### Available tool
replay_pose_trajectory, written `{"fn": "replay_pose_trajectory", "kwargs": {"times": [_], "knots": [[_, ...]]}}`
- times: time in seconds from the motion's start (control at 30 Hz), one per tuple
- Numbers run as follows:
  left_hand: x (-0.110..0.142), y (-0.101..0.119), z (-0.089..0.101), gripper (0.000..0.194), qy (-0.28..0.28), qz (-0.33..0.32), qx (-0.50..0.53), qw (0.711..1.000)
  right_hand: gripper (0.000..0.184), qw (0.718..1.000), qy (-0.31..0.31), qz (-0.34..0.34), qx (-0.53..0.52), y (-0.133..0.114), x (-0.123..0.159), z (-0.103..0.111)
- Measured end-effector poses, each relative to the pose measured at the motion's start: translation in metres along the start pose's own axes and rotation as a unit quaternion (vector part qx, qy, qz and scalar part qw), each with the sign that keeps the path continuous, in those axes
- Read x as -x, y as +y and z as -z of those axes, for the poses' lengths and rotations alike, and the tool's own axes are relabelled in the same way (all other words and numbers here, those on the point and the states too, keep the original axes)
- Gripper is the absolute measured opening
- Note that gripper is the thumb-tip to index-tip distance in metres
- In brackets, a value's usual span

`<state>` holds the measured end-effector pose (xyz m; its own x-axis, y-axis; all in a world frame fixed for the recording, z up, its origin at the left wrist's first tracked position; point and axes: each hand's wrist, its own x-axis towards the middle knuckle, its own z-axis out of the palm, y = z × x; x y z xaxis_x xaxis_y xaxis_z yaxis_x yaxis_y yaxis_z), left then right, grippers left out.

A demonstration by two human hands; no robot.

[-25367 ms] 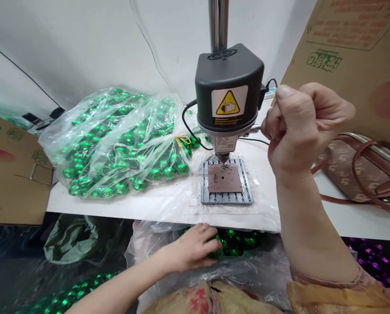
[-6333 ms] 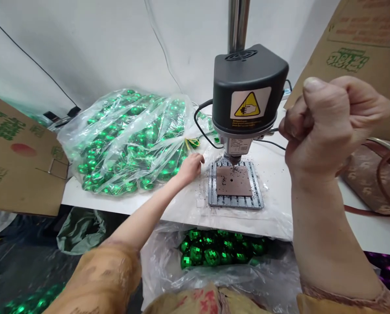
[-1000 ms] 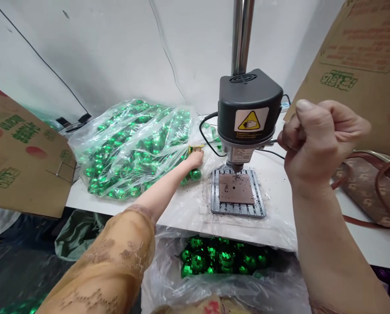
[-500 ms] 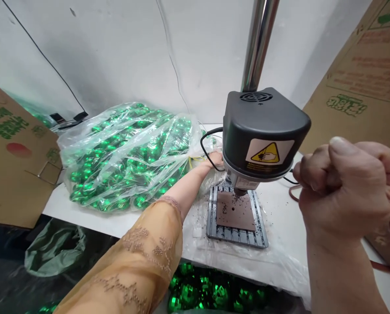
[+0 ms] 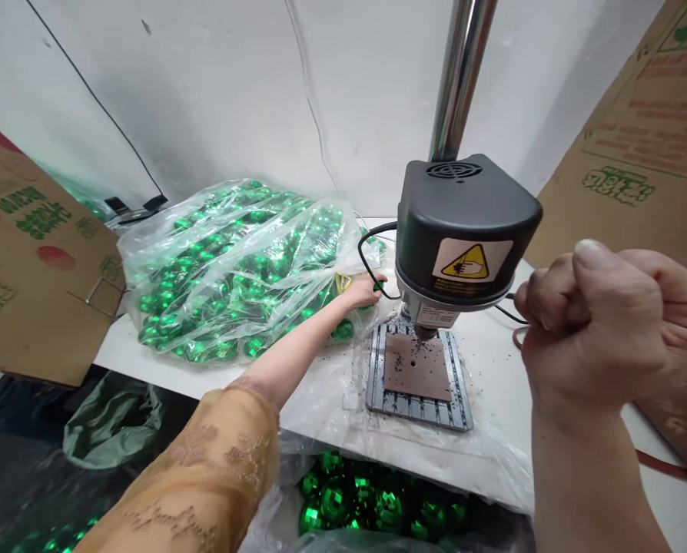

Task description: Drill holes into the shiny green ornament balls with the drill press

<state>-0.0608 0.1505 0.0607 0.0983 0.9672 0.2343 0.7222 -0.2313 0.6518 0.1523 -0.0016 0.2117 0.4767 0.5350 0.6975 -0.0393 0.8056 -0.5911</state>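
Note:
My left hand (image 5: 363,292) reaches out beside the tied neck of a clear plastic bag (image 5: 233,269) full of shiny green balls. Its fingers curl round a green ball (image 5: 379,286), which shows only in part. Another green ball (image 5: 342,330) lies below my wrist. My right hand (image 5: 600,322) makes a fist round the lever of a black bench drill press (image 5: 464,207); the lever (image 5: 510,296) is mostly hidden by my fingers. Under the drill chuck (image 5: 426,332), a brown square plate (image 5: 417,380) with a small hole rests on the slotted metal base (image 5: 418,415), scattered with dark shavings.
Below the table edge, an open plastic-lined container holds several faceted green balls (image 5: 335,499). Cardboard boxes stand at left (image 5: 38,253) and right (image 5: 632,153). A black cable (image 5: 362,257) loops left of the drill. A green sack (image 5: 113,418) sits lower left.
My left hand has gone from the bag's tie to behind the drill cable, then back a little; a green ball now shows in its fingers. My right fist stays on the lever.

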Motion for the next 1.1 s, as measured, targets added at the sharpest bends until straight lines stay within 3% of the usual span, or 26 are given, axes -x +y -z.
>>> {"fn": "replay_pose_trajectory", "kwargs": {"times": [0.2, 0.33, 0.43, 0.53, 0.63, 0.73, 0.8, 0.87, 0.93, 1.0, 1.1], "knots": [[0.099, 0.029, 0.025, 0.050, -0.006, 0.008, -0.162, 0.987, 0.040, 1.000, -0.004, 0.013, -0.017, 0.001, 0.000, 0.000], [0.167, 0.046, 0.022, 0.049, 0.005, 0.036, -0.247, 0.968, 0.038, 1.000, 0.000, 0.011, -0.016, 0.002, 0.001, 0.000], [0.194, 0.040, 0.007, 0.047, -0.008, 0.040, -0.295, 0.955, 0.038, 0.999, -0.001, 0.018, -0.030, 0.004, 0.000, 0.001], [0.199, 0.028, -0.002, 0.045, 0.016, 0.033, -0.282, 0.959, 0.039, 0.999, 0.003, 0.023, -0.034, 0.006, -0.001, 0.001], [0.191, 0.023, 0.001, 0.043, 0.077, 0.019, -0.155, 0.985, 0.039, 0.999, 0.002, 0.024, -0.031, 0.008, -0.001, 0.001], [0.184, 0.028, 0.011, 0.044, 0.122, 0.041, 0.092, 0.987, 0.039, 0.999, -0.005, 0.023, -0.039, 0.009, -0.001, 0.002], [0.181, 0.034, 0.017, 0.050, 0.092, 0.097, 0.300, 0.945, 0.039, 0.999, -0.008, 0.024, -0.044, 0.009, -0.001, 0.002], [0.181, 0.039, 0.022, 0.055, 0.033, 0.158, 0.470, 0.868, 0.039, 0.999, -0.008, 0.023, -0.047, 0.009, -0.001, 0.003], [0.180, 0.042, 0.023, 0.051, -0.004, 0.196, 0.566, 0.800, 0.039, 0.998, -0.006, 0.020, -0.052, 0.008, 0.000, 0.003], [0.180, 0.044, 0.023, 0.044, -0.013, 0.220, 0.607, 0.764, 0.039, 0.998, -0.008, 0.017, -0.055, 0.008, 0.000, 0.004], [0.179, 0.047, 0.018, 0.040, -0.029, 0.237, 0.622, 0.746, 0.040, 0.998, -0.012, 0.020, -0.054, 0.009, 0.000, 0.005]]}}
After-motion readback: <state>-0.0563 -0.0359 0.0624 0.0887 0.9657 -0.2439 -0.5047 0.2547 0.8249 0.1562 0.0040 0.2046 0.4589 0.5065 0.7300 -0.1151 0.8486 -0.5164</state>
